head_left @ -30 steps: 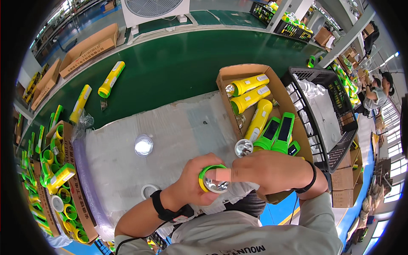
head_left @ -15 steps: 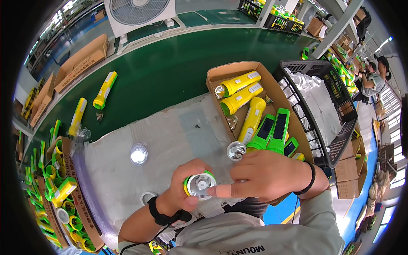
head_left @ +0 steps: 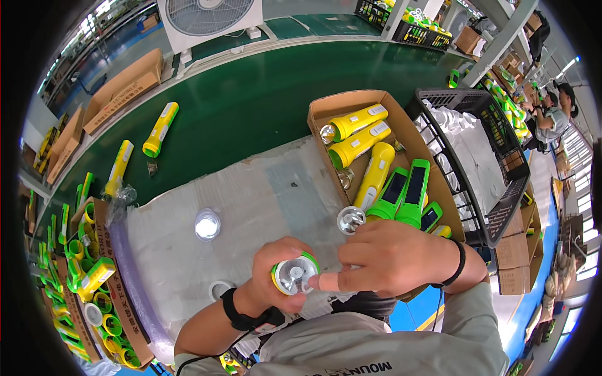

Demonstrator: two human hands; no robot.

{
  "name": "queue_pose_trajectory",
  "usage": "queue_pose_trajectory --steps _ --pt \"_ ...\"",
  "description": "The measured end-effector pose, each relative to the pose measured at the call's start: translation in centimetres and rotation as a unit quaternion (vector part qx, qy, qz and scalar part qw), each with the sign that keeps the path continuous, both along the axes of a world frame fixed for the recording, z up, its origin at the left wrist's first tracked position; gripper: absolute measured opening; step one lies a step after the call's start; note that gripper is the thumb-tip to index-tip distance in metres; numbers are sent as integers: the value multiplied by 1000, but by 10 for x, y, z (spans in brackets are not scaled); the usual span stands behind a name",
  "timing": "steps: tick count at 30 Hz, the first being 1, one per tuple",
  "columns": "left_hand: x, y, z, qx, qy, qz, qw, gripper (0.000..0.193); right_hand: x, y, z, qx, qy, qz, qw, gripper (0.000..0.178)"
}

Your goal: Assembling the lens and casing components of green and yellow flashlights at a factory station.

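My left hand point(head_left: 280, 272) is wrapped round a flashlight point(head_left: 274, 280) with a green and yellow rim, its round front facing up. Inside that front sits a shiny reflector cup point(head_left: 295, 274) with a small round centre. The extended index fingertip of my right hand point(head_left: 392, 258) touches the reflector's right edge; its other fingers are curled in, and whatever they may hold is hidden. Just beyond the right hand lies a loose clear-rimmed reflector point(head_left: 351, 220). Another bright reflector point(head_left: 207, 224) rests on the grey covered work surface point(head_left: 251, 194), and a white ring point(head_left: 220, 291) lies beside my left wrist.
An open carton point(head_left: 318, 113) at right holds yellow and green flashlights. Beside it stands a black crate point(head_left: 454, 169) with white parts. A carton point(head_left: 119, 301) of green and yellow housings is at left. Flashlights lie on the green belt point(head_left: 251, 94); a fan point(head_left: 210, 19) stands beyond.
The view has shifted slightly, so everything sits a little farther right. My left hand keeps its hold on the flashlight, and my right fingertip stays at the reflector's edge.
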State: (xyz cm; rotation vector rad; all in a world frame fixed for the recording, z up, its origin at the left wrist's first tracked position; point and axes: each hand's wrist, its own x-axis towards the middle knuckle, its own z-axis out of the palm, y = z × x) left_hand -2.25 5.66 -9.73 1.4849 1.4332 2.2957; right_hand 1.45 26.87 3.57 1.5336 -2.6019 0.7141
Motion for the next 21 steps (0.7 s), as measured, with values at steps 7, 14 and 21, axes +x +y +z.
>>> queue_pose_trajectory --steps 7,14,21 --pt "3 1 -1 -3 -12 14 1000 67 1 0 -5 -3 60 -19 998 50" --pt "9 -2 -6 -57 -61 -40 996 67 0 -8 0 -154 -205 -102 961 64" --pt "8 8 0 -30 -7 -31 999 79 -4 -28 -6 -77 -201 -191 958 72"
